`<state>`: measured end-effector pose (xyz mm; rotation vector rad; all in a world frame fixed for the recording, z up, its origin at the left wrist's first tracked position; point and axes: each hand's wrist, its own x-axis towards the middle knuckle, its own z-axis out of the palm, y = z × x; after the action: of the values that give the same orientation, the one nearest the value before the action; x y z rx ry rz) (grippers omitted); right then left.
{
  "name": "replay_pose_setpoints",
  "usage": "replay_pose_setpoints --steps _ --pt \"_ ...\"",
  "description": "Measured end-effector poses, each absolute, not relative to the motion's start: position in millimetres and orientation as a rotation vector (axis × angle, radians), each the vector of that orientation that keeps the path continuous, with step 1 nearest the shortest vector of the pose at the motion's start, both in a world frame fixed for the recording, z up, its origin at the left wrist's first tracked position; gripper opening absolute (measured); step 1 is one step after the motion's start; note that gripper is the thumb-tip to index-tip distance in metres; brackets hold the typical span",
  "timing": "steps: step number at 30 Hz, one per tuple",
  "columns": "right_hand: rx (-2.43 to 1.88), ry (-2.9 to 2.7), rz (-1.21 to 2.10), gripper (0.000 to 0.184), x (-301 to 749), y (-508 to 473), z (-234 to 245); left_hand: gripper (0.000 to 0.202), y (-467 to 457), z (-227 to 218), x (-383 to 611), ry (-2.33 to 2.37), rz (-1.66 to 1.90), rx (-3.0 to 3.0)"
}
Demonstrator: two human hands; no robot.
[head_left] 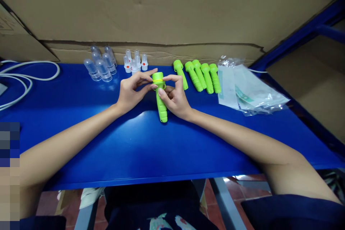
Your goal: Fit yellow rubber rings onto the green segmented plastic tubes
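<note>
Green flashlight body (162,107) is slanting between our hands over the middle of the blue table (129,154) in the head view, its threaded end pointing away from us. We are clamping its neck near the yellow ring (157,80) between the thumb and fingertips of our left hand (133,90), while our right hand (176,101) is gripping it from the right, thumb on its front and index fingertip at the ring. Beyond our hands, clear cylinders (104,72) and small white-based pieces (145,65) are standing left, and five more green bodies (200,75) are lying right, beside plastic bags (250,88).
</note>
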<state>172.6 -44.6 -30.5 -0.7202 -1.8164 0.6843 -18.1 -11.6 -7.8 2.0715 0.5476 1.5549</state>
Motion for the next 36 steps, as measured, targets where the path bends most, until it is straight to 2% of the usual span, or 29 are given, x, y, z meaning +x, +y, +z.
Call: replay_pose_setpoints --steps 11,18,26,36 --pt "-0.737 -1.864 0.702 0.039 171.8 -44.0 -26.4 0.038 -11.7 -9.2 -18.2 0.635 1.529 1.986" --pt "-0.724 -1.830 0.819 0.044 170.8 -43.8 -25.3 0.034 -13.2 -5.8 -19.1 0.643 1.560 1.989" --pt "-0.723 -1.751 0.922 0.050 169.7 -41.6 -28.0 0.042 -15.5 -4.7 -15.7 0.693 1.514 1.879" --pt "-0.708 -1.736 0.951 0.050 169.6 -42.9 -25.9 0.049 -12.4 -6.9 -15.9 0.689 1.449 1.754"
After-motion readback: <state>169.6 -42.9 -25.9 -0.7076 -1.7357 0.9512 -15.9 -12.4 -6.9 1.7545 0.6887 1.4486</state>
